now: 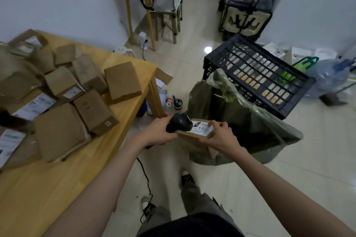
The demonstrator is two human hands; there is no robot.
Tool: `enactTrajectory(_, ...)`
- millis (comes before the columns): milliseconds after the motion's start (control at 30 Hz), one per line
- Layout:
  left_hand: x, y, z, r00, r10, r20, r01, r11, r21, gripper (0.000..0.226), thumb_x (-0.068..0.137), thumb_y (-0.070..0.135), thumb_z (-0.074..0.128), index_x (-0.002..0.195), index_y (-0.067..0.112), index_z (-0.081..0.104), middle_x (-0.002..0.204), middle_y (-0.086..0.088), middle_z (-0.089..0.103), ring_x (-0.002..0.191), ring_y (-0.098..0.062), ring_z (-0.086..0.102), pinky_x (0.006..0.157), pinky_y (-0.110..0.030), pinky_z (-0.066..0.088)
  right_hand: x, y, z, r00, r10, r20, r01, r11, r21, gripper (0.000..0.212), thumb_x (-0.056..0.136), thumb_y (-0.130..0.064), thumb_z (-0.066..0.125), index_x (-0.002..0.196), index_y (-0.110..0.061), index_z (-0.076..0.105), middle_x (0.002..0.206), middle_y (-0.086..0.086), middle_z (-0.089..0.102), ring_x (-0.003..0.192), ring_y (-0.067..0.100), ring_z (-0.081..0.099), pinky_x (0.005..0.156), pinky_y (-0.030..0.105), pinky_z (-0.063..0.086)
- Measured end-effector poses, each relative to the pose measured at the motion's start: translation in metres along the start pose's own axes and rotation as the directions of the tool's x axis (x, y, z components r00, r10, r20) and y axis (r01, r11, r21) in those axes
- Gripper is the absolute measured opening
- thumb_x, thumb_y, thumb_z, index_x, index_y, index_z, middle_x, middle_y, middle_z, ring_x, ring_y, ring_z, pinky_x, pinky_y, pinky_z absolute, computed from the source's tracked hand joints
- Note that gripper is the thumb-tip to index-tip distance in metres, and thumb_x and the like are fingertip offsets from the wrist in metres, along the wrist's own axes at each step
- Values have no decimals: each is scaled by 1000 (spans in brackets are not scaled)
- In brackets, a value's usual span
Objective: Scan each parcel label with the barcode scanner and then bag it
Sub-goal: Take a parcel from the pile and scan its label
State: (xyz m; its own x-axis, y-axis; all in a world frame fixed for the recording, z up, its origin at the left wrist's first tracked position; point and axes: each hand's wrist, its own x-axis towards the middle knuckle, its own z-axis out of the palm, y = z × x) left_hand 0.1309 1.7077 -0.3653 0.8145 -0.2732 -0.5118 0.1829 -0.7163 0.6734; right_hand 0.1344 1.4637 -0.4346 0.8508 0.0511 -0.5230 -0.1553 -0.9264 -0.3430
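A brown cardboard parcel (194, 136), held in the air in front of the body, over the floor and just before the mouth of a big green bag (248, 121). White label (202, 128) on its top face, turned up, with large handwritten marks on it. Right hand (221, 135) at the parcel's right end, fingers curled over the top edge and thumb along the near side: a closed grip on the box. Left hand (160, 131) wrapped round the handle of a black barcode scanner (180, 122), grip fully closed on it, the scanner's head lying over the label's left edge and touching or nearly touching the parcel. A dark cable (145, 177) trailing down below the left forearm to the tiled floor (289, 169), ending in a loose tangle near a shoe (186, 176).

Green bag standing open on the floor just beyond the parcel, its rim slumped, leaning against a black plastic crate (256, 75) behind it. To the left, a wooden worktop (57, 188) carrying a heap of further brown boxes (77, 90), some with white labels showing, piled towards its far and left parts. Between worktop leg and bag, small bottles (174, 102) on the floor. Farther back, a folding chair (169, 11) loaded with bags, a dark trolley (246, 5) stuffed with packages, and a large clear water bottle (333, 75) at the right, well apart from the hands.
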Motion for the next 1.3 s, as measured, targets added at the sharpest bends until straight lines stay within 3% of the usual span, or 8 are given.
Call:
enactTrajectory(200,49,26,16,999,14,43,-14,1000,-2,23,85,17,68,100,31,56,84,-2,69,66,-15,69,51,-24,55,33,57,-28,981,194,-14,-193,980,42,63,91,-46,61,144,-21,37,145,20,31,124,43,45,96,49,46)
enactTrajectory(367,64,36,16,999,18,39,-18,1000,-12,19,85,15,67,94,28,56,85,-7,69,73,-26,71,52,-28,57,47,65,-47,989,120,90,-117,992,-37,46,94,-36,60,133,-15,48,133,15,43,107,35,55,86,42,50)
enactTrajectory(433,64,36,11,1000,13,21,-13,1000,-26,22,87,17,67,99,32,55,86,-4,68,72,-21,71,50,-23,53,52,52,-56,991,58,123,-49,996,-71,43,93,-33,64,131,-16,52,128,12,47,103,31,57,84,40,53)
enactTrajectory(633,30,18,-20,994,-68,-91,61,995,-77,35,89,14,64,121,20,55,81,-2,66,51,-2,61,49,-15,46,64,-26,-71,971,-175,166,194,975,-112,41,90,-26,69,128,-18,55,122,8,56,97,25,63,84,42,58)
enactTrajectory(767,-15,-7,-44,971,-139,-196,113,984,-139,36,90,18,63,123,25,50,82,-3,67,58,-10,61,51,-21,48,59,-91,-71,929,-323,181,349,927,-139,46,91,-27,68,134,-19,54,125,6,60,106,24,62,89,39,55)
enactTrajectory(867,-52,-33,-60,941,-207,-268,153,966,-208,38,90,18,64,123,26,48,84,-3,67,61,-12,65,55,-24,53,51,-139,-64,863,-451,226,488,860,-149,35,91,-31,66,122,-17,59,117,4,64,104,22,63,92,41,55)
enactTrajectory(1000,-109,-75,-74,902,-270,-335,176,942,-287,17,90,15,63,103,21,54,82,-9,70,63,-19,70,58,-34,59,36,-200,-42,820,-510,258,563,801,-204,33,85,-35,67,115,-21,60,108,3,66,95,21,64,85,42,58)
enactTrajectory(1300,-231,-150,-87,812,-387,-436,218,895,-389,10,92,16,61,102,14,58,84,-15,70,69,-32,72,63,-40,59,-18,-315,23,714,-612,340,697,665,-266,36,88,-32,69,120,-20,59,112,2,63,99,19,62,86,41,58)
